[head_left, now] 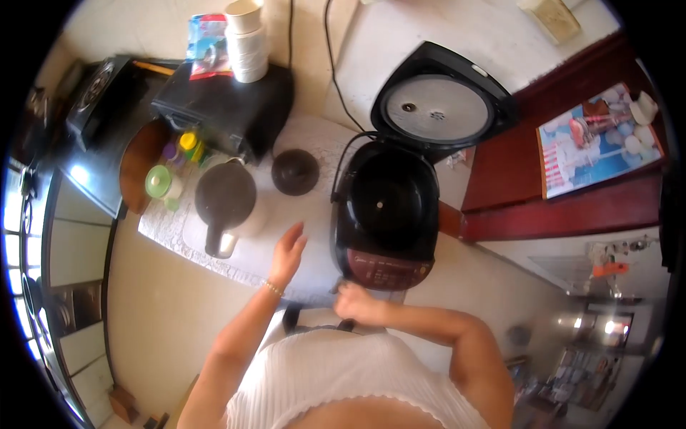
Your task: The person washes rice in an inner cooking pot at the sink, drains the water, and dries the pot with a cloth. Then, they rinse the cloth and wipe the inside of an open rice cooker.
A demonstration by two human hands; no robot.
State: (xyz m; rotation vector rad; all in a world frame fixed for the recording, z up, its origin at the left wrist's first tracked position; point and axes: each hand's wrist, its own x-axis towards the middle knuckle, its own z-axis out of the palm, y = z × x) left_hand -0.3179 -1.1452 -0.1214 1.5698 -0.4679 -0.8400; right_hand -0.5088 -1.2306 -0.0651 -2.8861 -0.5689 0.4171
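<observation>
My left hand (pixel 288 254), with a bracelet at the wrist, hovers over the cloth-covered table (pixel 261 261), fingers stretched out and nothing in them. Below the front panel of a black rice cooker (pixel 384 268) is my right hand (pixel 359 304), its fingers closed; a small greyish bit shows at the fingertips, too unclear to name. The cooker's lid (pixel 437 107) stands raised, and its dark cavity has a small pale dot at the bottom. Left of my left hand sits a jug with a dark lid and handle (pixel 225 193). A dark round object (pixel 295 171) lies behind it.
A black appliance (pixel 221 107) at the back left bears stacked paper cups (pixel 246 50) and a packet (pixel 207 46). Small jars, one with a green lid (pixel 158 181), stand by the table's left edge. A dark red cabinet (pixel 557 136) rises at right. Cords hang behind the cooker.
</observation>
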